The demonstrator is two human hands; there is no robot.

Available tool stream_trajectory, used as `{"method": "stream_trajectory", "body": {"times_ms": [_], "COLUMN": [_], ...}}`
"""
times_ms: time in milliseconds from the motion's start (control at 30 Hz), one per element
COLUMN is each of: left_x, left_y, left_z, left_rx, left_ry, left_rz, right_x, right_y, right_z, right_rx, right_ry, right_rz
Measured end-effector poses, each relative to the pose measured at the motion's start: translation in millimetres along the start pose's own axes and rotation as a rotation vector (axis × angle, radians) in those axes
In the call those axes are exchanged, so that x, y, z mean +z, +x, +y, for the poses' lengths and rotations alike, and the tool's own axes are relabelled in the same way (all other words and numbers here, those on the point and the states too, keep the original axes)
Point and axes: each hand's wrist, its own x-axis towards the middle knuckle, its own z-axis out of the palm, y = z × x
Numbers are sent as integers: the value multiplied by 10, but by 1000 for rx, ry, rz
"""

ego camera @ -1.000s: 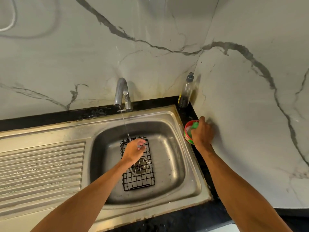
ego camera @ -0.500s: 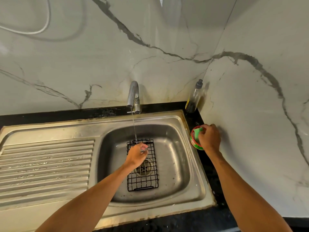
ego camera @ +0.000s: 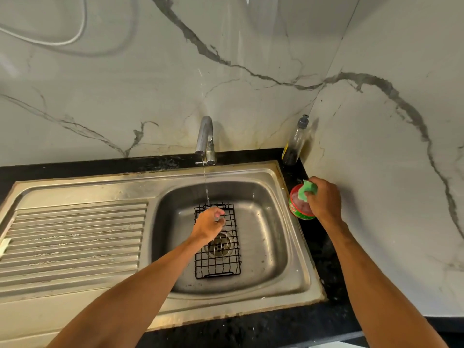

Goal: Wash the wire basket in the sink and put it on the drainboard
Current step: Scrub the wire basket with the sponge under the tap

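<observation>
The left hand (ego camera: pixel 209 223) curls its fingers round the far-end wires of the black rectangular wire basket (ego camera: pixel 221 262). From that grip the basket stretches back toward the person, lying flat over the drain in the basin of the stainless steel sink (ego camera: pixel 296 259). A thin stream of water (ego camera: pixel 205 182) from the chrome tap (ego camera: pixel 206 136) falls just beyond the grip. The ribbed steel drainboard (ego camera: pixel 75 237) lies well to its left. The right hand (ego camera: pixel 325 200) clasps a green sponge (ego camera: pixel 309 189) against the top of a round red-and-green tub (ego camera: pixel 300 209) just beneath it.
</observation>
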Motion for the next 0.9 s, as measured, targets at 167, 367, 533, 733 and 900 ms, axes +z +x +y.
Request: {"method": "stream_trajectory", "body": {"times_ms": [167,367,533,733,900], "left_x": [-63,-165,-69,233,469], "left_y": [-56,-93,-139,-81,85], "left_z": [79,35,-166,-383,-334], "left_rx": [-10,-59,-242,-501,-576], "left_ry": [-17,-7,-7,-67,104], "left_rz": [32,70,57,66,57], "right_x": [-175,41,547,1094,1397], "right_y": [-65,-305,-542,-784,-795], "right_z": [-337,-756,-923,-803,-643], "right_rx": [-90,-95,-39,295,384], "right_ry": [40,274,378,545,666], "right_rz": [98,-15,-274,-455,-510]}}
